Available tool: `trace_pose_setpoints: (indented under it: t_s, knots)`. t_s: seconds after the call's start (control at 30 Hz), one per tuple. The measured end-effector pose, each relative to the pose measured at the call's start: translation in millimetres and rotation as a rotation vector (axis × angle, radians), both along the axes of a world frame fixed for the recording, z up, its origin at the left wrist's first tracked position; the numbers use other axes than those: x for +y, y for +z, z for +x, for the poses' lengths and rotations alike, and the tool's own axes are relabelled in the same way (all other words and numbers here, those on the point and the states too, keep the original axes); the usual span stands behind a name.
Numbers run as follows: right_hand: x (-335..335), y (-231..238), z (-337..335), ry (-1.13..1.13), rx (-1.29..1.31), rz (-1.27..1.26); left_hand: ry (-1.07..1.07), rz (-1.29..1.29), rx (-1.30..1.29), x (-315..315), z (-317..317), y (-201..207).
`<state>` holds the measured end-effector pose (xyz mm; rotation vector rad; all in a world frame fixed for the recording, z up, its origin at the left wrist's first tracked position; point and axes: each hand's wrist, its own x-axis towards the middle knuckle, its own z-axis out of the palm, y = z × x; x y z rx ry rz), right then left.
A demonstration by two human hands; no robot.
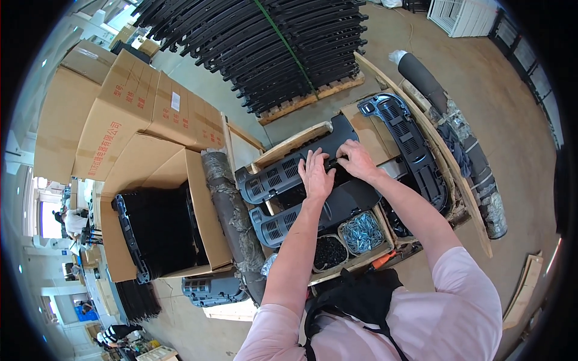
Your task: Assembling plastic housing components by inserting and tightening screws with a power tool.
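A dark grey plastic panel with grille slots (265, 183) lies slantwise across a wooden-framed bench in front of me. On its near edge, my left hand (316, 175) has its fingers over the top and its thumb at the side. Close beside it, my right hand (359, 161) has bent fingers pinching a small black part (331, 163), mostly hidden by fingertips. Nearer to me, a similar panel (274, 225) passes under my left forearm. One more glossy dark panel (409, 138) lies along the bench's right side.
Near my forearms stand a bin of silver screws (361, 233) and a bin of small black pieces (329, 253), with an orange-handled tool (384, 260) beside them. An open carton (211, 222) of dark panels is at left. A strapped black stack (283, 54) rises beyond the bench.
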<state>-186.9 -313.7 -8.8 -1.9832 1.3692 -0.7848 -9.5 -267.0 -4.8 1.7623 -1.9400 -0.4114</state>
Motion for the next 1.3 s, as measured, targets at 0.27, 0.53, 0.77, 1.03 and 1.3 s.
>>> trace_pose_setpoints:
  t_s: [0.27, 0.53, 0.77, 1.03, 1.3]
  knots:
    - [16, 22, 23, 0.014, -0.043, -0.069, 0.047, -0.136, 0.237, 10, 46, 6]
    - [175, 27, 16, 0.72, 0.139, 0.107, 0.389, 0.036, 0.996, 172, 92, 34]
    - [225, -70, 84, 0.907, 0.455, 0.045, 0.625, 0.175, 1.179, 296, 72, 28]
    - [238, -57, 121, 1.029, 0.804, -0.092, 0.655, 0.157, 1.293, 331, 62, -1]
    - [242, -60, 117, 1.092, 0.961, -0.048, 0.612, 0.201, 1.081, 334, 68, -45]
